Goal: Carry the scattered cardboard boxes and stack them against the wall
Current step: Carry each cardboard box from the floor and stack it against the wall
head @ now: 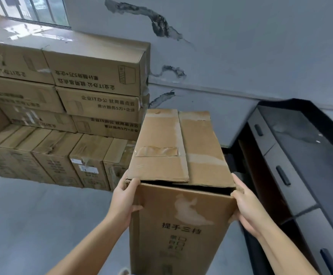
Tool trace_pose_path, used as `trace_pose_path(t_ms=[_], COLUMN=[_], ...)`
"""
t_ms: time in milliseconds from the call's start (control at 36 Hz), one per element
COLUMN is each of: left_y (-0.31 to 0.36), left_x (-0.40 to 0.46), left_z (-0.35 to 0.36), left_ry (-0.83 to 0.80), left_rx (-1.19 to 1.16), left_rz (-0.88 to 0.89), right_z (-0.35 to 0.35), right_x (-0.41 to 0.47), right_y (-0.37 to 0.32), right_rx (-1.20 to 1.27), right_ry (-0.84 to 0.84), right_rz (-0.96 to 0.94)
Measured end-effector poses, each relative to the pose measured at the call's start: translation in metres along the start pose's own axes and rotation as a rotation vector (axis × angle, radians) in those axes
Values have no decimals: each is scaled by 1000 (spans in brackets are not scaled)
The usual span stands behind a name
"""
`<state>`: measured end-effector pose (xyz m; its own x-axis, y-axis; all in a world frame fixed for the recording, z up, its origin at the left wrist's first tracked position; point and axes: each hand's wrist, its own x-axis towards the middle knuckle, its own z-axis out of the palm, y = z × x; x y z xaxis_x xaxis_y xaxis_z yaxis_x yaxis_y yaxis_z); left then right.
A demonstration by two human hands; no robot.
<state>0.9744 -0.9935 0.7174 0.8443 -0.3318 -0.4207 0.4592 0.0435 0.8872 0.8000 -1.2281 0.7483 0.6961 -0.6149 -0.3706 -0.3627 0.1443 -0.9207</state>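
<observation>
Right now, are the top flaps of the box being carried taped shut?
No: the carried box shows a dark gap under its loose top flaps near both hands.

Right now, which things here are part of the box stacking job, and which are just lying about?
Part of the job:
carried box
left hand
right hand
stacked boxes
wall

Just there:
dark drawer cabinet
window

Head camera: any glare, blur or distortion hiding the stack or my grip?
Head view: glare washes the floor by the window; wide-angle bends the stacked boxes, far-left print blurred; both hands, left hand and right hand, sharp on the held box.
</observation>
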Motion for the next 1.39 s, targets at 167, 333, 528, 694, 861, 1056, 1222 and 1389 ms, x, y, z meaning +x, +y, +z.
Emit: trace_pose_path(t_ms=[167, 333, 528, 694, 861, 1056, 1222, 1389], left_y=[16, 41, 41, -4, -59, -92, -99, -102], left_x=[109, 212, 313, 377, 423, 427, 421, 439], left_z=[19, 34, 52, 56, 52, 37, 30, 36], left_ry=[19, 22, -25, -17, 110, 259, 241, 295], left_rx=[-23, 9, 76, 134, 134, 140, -131, -178], left_rz=[-44, -73, -88, -106, -151, -432, -710, -663], right_z=[23, 48, 64, 76, 95, 103, 105, 106], right_x=[108, 207, 307, 376, 417, 414, 416, 435], right_y=[-21, -47, -45, 8, 77, 113, 133, 136], right_rx=[-44, -10, 18, 55, 101, 233, 586, 555], right_ry=[27, 74, 51, 49, 52, 79, 241, 244], right_rz=[28, 82, 108, 155, 254, 426, 789, 760])
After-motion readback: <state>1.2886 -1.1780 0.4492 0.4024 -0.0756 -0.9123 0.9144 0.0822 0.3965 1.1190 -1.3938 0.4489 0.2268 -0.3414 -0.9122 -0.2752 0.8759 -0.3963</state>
